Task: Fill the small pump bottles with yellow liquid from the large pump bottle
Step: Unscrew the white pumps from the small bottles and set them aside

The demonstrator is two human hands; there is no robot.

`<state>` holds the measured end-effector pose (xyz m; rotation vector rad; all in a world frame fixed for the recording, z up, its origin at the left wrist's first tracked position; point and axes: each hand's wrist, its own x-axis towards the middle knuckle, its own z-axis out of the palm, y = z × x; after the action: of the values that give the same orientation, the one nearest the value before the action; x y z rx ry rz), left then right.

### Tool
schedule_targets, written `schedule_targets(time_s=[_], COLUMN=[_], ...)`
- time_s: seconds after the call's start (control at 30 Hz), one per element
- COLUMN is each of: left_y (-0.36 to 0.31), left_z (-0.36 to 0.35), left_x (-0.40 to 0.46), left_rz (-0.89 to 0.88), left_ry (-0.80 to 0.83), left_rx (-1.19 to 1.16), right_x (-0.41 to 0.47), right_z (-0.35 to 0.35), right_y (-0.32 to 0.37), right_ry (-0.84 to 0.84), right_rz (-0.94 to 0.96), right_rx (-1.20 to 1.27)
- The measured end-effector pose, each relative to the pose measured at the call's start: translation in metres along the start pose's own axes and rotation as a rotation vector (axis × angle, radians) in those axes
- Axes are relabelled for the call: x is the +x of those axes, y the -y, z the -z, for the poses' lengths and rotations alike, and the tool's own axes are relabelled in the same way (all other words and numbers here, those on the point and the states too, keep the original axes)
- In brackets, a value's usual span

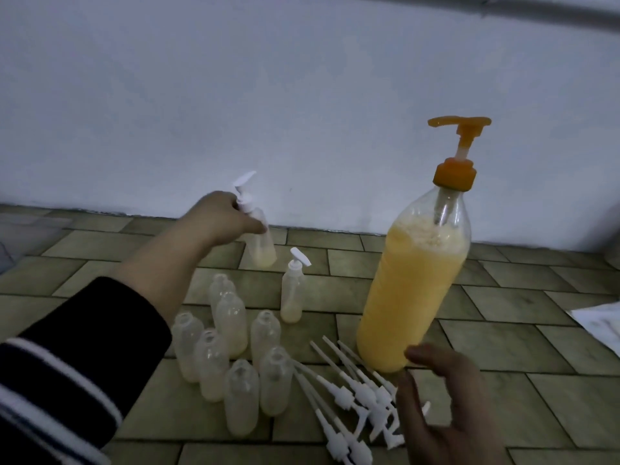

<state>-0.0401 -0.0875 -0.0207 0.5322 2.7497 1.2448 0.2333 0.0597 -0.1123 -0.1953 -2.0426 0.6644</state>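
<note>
The large pump bottle (416,290) with an orange pump head stands on the tiled floor at the right, nearly full of yellow liquid. My left hand (218,219) grips a small capped pump bottle (260,239) near the wall, tilted, with a little yellow liquid at its bottom. Another capped small bottle (292,293) stands upright just right of it. Several uncapped small bottles (231,350) stand grouped in front, each holding some pale liquid. My right hand (446,407) hovers with relaxed fingers near the large bottle's base, holding nothing.
Several loose white pump heads (355,394) with dip tubes lie on the floor between the small bottles and my right hand. A white paper sheet (600,323) lies at the right edge. A pale wall rises behind the floor.
</note>
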Motion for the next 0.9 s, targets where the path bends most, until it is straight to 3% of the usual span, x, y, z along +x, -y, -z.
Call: schedule_targets(time_s=[0.13,0.27,0.37,0.5,0.63,0.9], left_y=[-0.012,-0.030,-0.029,-0.018,-0.020,-0.028], left_z=[0.019,0.002,-0.022,-0.034,-0.033,-0.014], left_x=[-0.034,-0.082,-0.104,-0.117,-0.126,-0.139], left_rz=[-0.168,-0.338,-0.410,-0.464,-0.481,-0.476], left_ry=[-0.193,-0.227,-0.099,-0.075,-0.023,0.270], left_rx=[-0.222,-0.559,-0.548,-0.430,-0.359,-0.665], right_x=[0.061,0.118,0.138,0.138,0.138,0.148], right_z=[0.002,-0.005,-0.019,-0.034,-0.032,0.000], right_y=[0.035,0.075,0.091,0.097,0.096,0.098], right_ry=[0.034,0.265,0.308,0.225,0.248,0.552], right_rz=[-0.154,-0.411,-0.478,-0.517,-0.490,-0.246], right_rx=[0.131,0.565,0.602,0.609,0.517,0.643])
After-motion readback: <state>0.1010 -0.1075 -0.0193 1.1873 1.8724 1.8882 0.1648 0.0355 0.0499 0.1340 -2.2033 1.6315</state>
